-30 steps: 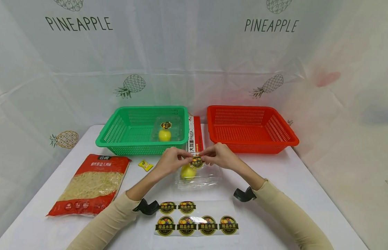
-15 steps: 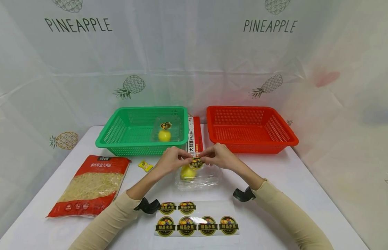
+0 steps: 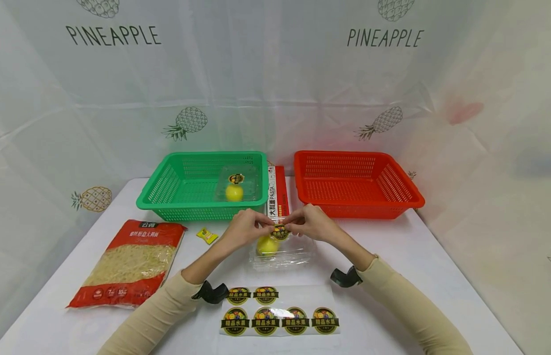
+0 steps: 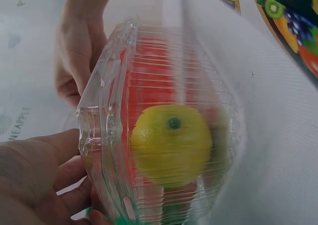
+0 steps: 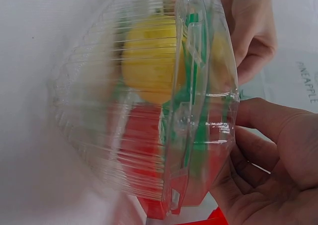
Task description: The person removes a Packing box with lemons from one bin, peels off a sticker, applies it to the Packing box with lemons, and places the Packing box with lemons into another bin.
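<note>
A clear plastic clamshell box [image 3: 284, 259] with a yellow fruit [image 3: 267, 245] inside sits mid-table. A round black-and-gold sticker [image 3: 280, 231] lies over its lid. My left hand [image 3: 248, 229] pinches the sticker's left upper edge between thumb and fingertips. From the other side, my right hand [image 3: 312, 224] pinches the right upper edge. The left wrist view shows the ribbed box wall, the fruit [image 4: 171, 145] behind it, and my left hand [image 4: 39, 170] at the lid. In the right wrist view my right hand [image 5: 271, 145] is at the lid too; the sticker is hidden there.
A sheet of several stickers [image 3: 302, 298] lies in front. Behind stand a green basket [image 3: 200, 213], holding a stickered box with yellow fruit [image 3: 234, 193], and a red basket [image 3: 359, 209]. Between them is a pasta pack [image 3: 281, 190]. A pasta bag [image 3: 133, 261] and yellow packet [image 3: 207, 235] lie left.
</note>
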The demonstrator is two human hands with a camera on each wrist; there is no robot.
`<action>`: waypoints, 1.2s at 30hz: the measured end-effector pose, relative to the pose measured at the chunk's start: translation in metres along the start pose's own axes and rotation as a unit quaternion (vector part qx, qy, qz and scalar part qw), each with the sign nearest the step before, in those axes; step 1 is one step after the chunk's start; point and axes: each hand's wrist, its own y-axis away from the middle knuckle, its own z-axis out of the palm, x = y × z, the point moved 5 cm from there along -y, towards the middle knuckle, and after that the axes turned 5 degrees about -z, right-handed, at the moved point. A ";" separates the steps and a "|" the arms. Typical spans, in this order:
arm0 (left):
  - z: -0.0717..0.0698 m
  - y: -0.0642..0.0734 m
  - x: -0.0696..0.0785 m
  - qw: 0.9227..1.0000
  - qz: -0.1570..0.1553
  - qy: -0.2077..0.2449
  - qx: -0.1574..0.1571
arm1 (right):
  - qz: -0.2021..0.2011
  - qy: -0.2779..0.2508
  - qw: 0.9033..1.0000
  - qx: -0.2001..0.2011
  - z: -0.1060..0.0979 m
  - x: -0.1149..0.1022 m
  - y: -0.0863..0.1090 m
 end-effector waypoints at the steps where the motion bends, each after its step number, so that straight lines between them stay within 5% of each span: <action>1: 0.000 0.000 0.000 1.000 0.001 -0.002 0.000 | 0.001 -0.001 1.000 0.001 0.000 0.000 0.000; 15: 0.001 0.003 0.004 0.999 0.023 -0.021 0.019 | 0.006 -0.002 1.000 0.004 0.001 -0.001 0.001; 25: 0.002 0.005 0.004 0.999 0.019 -0.026 0.022 | -0.009 0.038 0.999 0.016 0.000 -0.002 0.000; 36: 0.003 0.005 0.002 0.999 0.011 -0.025 0.021 | 0.018 0.066 0.998 0.011 -0.003 0.002 0.000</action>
